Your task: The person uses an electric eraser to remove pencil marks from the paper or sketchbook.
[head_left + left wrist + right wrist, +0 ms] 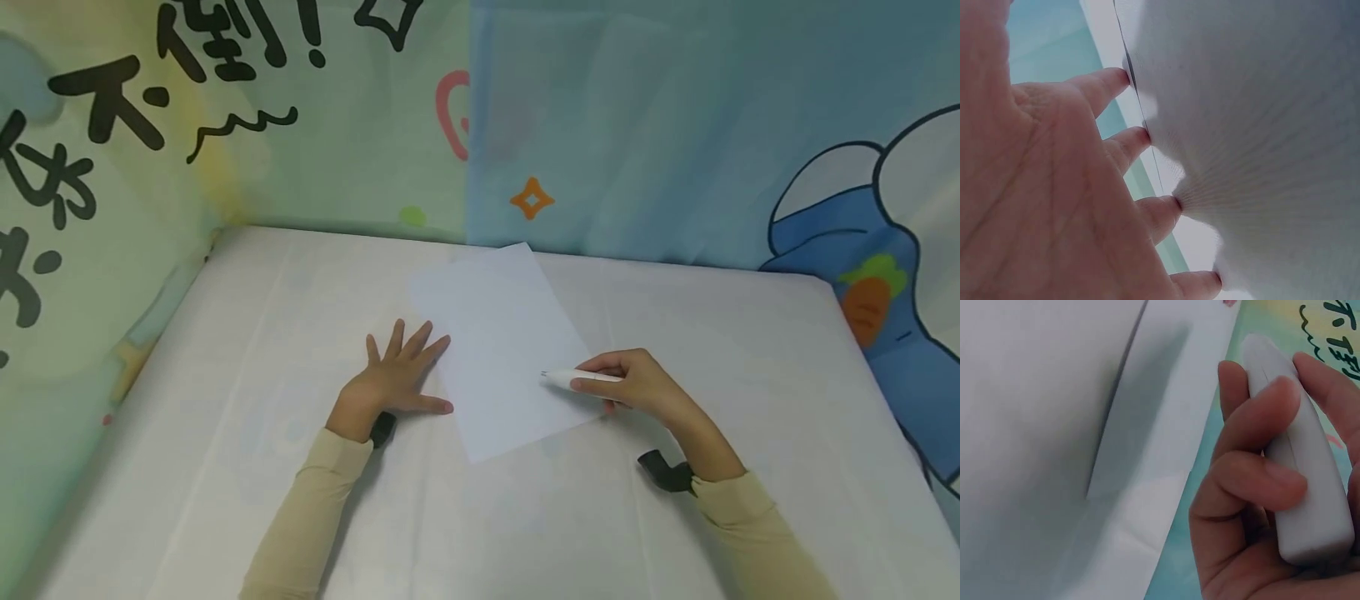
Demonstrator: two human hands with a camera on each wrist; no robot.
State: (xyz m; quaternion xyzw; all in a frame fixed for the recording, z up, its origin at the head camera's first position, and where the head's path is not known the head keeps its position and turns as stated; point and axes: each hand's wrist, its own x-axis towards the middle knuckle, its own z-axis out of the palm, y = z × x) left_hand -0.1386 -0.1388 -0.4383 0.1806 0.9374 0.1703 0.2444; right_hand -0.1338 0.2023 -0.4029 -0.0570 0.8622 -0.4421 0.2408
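Observation:
A blank white sheet of paper [502, 333] lies slightly turned on the white-covered table. My left hand [397, 379] has its fingers spread along the sheet's left edge, with the thumb and index tips right at that edge. In the left wrist view, the fingertips of the left hand [1054, 175] press on the white surface, which wrinkles around one of them. My right hand [633, 383] grips a thick, white, pen-shaped tool [562, 379] over the sheet's right part. Its tapered end, with small dark points, faces left. The right wrist view shows fingers curled round the tool [1310, 481].
The white tablecloth [247, 375] spreads around the sheet. Printed cloth walls, one light green [337, 183] and one blue [660, 150], stand along the left and back, with a cartoon figure [862, 225] at the right. Dark wrist mounts [663, 473] sit at both sleeves.

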